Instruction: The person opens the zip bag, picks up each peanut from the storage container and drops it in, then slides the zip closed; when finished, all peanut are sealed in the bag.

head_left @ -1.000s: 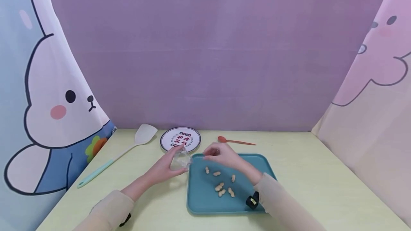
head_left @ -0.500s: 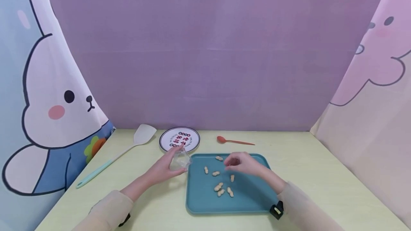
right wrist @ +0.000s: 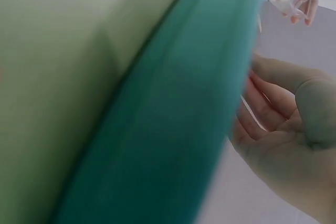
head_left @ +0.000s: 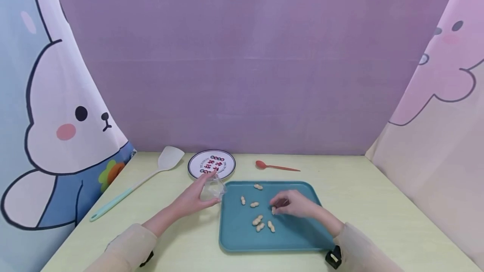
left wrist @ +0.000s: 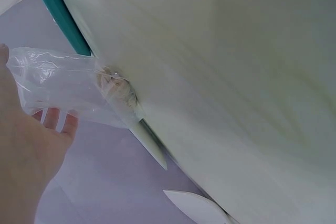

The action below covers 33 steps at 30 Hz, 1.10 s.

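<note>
A clear plastic bag (head_left: 213, 189) is held by my left hand (head_left: 193, 196), its thumb and fingers spread around the mouth. In the left wrist view, several peanuts (left wrist: 118, 87) lie at the bottom of the bag (left wrist: 63, 85). My right hand (head_left: 296, 204) is low over the teal tray (head_left: 242, 238), its thumb and fingertips pinching a peanut (head_left: 274, 210) near the tray's middle. Other unshelled peanuts, such as one peanut (head_left: 271, 226) nearer me, lie loose on the tray. The tray's rim hides the right fingertips in the right wrist view.
Behind the bag is a white plate (head_left: 206, 163) with red lettering. A red spoon (head_left: 277, 167) lies beyond the tray. On the left rests a white spatula (head_left: 170, 158) with a mint handle. Cloth curtains (head_left: 245, 74) border the table (head_left: 363, 205).
My right hand moved from beside the bag, rightward and down to the peanut on the tray. A peanut near the tray's far edge came into view. The left hand stays put with the bag.
</note>
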{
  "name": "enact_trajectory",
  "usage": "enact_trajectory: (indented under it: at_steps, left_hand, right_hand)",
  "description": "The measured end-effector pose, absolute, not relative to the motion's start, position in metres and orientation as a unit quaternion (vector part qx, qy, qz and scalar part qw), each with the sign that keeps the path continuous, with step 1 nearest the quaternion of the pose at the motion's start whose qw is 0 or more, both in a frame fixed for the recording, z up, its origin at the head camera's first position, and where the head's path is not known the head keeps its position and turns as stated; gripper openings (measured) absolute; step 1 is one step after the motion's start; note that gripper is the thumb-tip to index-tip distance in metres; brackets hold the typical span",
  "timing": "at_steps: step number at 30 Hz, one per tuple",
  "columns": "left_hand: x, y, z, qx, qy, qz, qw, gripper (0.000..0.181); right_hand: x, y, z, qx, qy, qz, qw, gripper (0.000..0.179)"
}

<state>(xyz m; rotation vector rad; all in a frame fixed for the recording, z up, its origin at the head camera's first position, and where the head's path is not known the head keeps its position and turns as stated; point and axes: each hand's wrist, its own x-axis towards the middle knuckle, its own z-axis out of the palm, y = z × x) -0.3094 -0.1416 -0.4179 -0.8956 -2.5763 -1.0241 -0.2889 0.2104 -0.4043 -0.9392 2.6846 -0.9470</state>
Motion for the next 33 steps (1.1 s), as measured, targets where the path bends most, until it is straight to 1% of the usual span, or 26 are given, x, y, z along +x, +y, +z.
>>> enact_trajectory:
  at_steps: [17, 27, 33]
  left_hand:
    - [-0.31, -0.142, -0.418, -0.304, -0.88, -0.35, 0.108, 0.082]
    - [-0.309, -0.142, -0.416, -0.299, -0.881, -0.351, 0.102, 0.081]
    - [-0.309, -0.142, -0.417, -0.298, -0.881, -0.355, 0.097, 0.081]
  right_hand:
    - [-0.288, 0.217, -0.406, -0.278, 0.907, -0.303, 0.089, 0.02]
    - [-0.287, 0.221, -0.406, -0.283, 0.907, -0.298, 0.088, 0.016]
    - [-0.287, 0.224, -0.403, -0.279, 0.907, -0.306, 0.078, 0.013]
